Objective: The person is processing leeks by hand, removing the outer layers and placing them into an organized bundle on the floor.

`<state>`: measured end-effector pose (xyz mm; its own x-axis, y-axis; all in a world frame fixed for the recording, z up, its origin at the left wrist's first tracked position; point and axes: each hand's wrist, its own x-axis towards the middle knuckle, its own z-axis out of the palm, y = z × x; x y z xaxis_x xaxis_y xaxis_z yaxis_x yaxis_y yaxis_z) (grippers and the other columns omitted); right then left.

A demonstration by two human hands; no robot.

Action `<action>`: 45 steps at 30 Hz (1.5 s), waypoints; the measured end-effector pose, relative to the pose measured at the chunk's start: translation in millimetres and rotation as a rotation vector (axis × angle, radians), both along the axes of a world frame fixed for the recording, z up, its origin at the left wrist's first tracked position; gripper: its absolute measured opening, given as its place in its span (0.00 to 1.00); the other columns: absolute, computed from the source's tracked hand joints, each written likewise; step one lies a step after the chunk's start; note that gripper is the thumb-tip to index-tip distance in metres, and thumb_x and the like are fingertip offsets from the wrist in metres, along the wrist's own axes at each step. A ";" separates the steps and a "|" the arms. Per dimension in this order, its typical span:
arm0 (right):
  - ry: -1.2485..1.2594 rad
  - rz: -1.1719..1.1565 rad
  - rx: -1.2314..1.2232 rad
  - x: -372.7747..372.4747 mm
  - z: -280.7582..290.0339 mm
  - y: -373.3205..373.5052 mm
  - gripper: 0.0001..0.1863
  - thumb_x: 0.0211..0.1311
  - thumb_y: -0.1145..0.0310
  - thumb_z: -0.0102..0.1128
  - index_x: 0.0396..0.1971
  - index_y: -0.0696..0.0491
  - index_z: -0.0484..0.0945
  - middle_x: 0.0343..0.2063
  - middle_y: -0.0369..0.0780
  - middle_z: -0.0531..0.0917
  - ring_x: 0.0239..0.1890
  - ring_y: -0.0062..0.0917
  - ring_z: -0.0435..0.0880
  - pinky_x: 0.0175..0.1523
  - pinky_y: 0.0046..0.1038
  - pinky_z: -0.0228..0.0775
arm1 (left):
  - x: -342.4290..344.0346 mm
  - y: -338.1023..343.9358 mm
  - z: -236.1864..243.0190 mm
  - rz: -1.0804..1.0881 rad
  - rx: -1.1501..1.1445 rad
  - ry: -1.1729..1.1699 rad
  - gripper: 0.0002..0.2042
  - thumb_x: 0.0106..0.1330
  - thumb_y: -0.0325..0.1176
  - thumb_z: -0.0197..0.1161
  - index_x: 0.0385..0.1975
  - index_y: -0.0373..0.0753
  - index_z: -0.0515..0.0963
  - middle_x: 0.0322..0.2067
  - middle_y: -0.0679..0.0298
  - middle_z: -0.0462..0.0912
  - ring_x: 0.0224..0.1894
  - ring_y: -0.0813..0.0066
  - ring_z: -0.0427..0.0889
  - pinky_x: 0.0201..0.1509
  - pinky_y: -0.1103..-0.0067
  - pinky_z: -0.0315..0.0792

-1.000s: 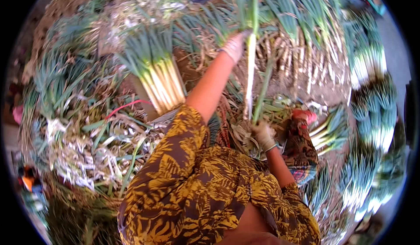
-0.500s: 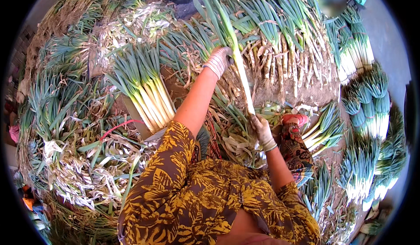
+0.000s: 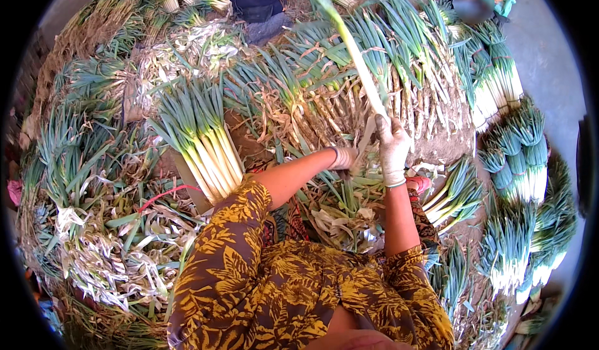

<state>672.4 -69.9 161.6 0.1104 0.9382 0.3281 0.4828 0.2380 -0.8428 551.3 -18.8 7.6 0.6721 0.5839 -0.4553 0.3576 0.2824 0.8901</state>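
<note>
Btwn curled R fingers (image 3: 397,127): long stalk (image 3: 357,59), white low, green top; L fingers (image 3: 350,157) blurred, can't tell grip.

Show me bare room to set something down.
Grey floor shows at far right, beyond the tied green onion bundles. A smaller patch of bare soil lies between the untrimmed green onions and the small loose pile. At left, peelings crowd the ground; loose leaves crowd below the left hand.
</note>
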 end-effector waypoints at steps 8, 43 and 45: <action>-0.397 0.148 0.212 2.9 -89.7 -18.4 0.15 0.64 0.62 0.60 0.41 0.59 0.77 0.30 0.45 0.83 0.28 0.29 0.82 0.36 0.29 0.74 | -68.4 37.5 117.5 0.803 -0.130 -1.001 0.23 0.66 0.54 0.57 0.42 0.37 0.71 0.29 0.62 0.75 0.24 0.70 0.71 0.39 0.73 0.75; 1.004 0.466 -0.924 -66.2 -106.4 -13.9 0.22 0.65 0.59 0.60 0.50 0.59 0.68 0.24 0.35 0.74 0.19 0.16 0.68 0.26 0.21 0.65 | -134.2 72.9 88.0 1.300 0.249 -0.839 0.16 0.65 0.42 0.63 0.46 0.42 0.68 0.23 0.63 0.74 0.20 0.68 0.75 0.23 0.71 0.78; 1.244 0.446 -0.969 -75.9 -98.8 -6.8 0.16 0.67 0.61 0.58 0.45 0.58 0.71 0.21 0.32 0.70 0.15 0.14 0.60 0.22 0.20 0.58 | -117.1 60.7 96.5 1.179 0.174 -0.884 0.17 0.65 0.42 0.63 0.47 0.43 0.68 0.24 0.62 0.76 0.23 0.66 0.79 0.27 0.67 0.81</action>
